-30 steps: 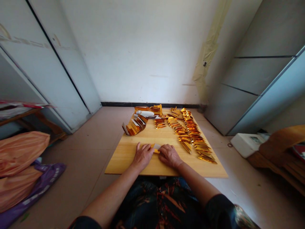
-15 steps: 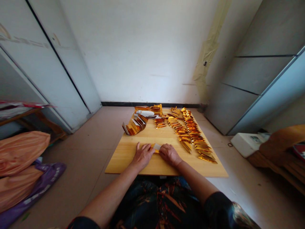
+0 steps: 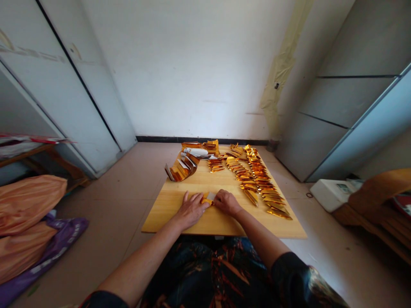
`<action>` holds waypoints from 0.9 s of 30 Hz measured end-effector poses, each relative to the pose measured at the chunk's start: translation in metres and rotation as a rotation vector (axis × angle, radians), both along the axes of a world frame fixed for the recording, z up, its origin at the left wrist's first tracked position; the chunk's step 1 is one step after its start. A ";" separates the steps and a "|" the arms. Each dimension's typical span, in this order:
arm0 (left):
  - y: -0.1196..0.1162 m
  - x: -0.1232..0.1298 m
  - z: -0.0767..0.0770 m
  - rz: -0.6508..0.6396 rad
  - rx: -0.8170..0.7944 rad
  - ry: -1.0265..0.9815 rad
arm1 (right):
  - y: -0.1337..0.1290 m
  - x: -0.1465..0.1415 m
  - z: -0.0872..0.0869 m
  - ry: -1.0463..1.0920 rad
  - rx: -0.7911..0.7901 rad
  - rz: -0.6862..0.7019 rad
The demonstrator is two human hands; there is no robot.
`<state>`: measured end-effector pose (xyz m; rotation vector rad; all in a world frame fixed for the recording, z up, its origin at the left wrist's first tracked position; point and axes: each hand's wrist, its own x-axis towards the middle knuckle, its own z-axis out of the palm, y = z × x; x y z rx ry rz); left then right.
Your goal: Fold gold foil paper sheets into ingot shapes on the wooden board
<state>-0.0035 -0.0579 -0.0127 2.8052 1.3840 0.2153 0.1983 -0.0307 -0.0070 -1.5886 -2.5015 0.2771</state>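
Note:
A small sheet of gold foil paper (image 3: 210, 196), its pale underside partly showing, is on the wooden board between my two hands. My left hand (image 3: 191, 209) rests palm down, with thumb and index finger on the paper's left end and the little finger sticking out. Curled fingers of my right hand (image 3: 226, 201) pinch the right end; the fingertips are partly hidden. To the right lie rows of folded gold foil pieces (image 3: 257, 175). Beyond my left hand is a fanned stack of gold foil sheets (image 3: 182, 169).
The wooden board (image 3: 167, 214) has a white roll-like item (image 3: 195, 152) at its back left. A wall (image 3: 192, 77) stands behind. Cabinets (image 3: 80, 85) are on the left, a grey fridge-like unit (image 3: 337, 94) on the right. Orange and purple bags (image 3: 32, 226) lie on the left floor.
My right hand has shifted slightly left and up, its fingers more curled. The paper between the hands shows more gold on its left part. My left hand has barely moved.

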 end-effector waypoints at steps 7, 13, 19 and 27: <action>0.000 -0.001 -0.003 0.004 -0.017 -0.006 | -0.002 -0.010 0.002 -0.143 0.049 -0.041; 0.000 -0.002 -0.003 -0.006 -0.032 -0.025 | -0.008 -0.013 -0.005 -0.192 0.102 -0.055; 0.000 -0.006 -0.005 -0.005 -0.070 -0.050 | -0.012 -0.013 -0.014 -0.168 0.154 -0.120; -0.002 -0.004 -0.002 0.004 -0.070 -0.041 | -0.009 -0.016 -0.008 -0.173 0.108 -0.073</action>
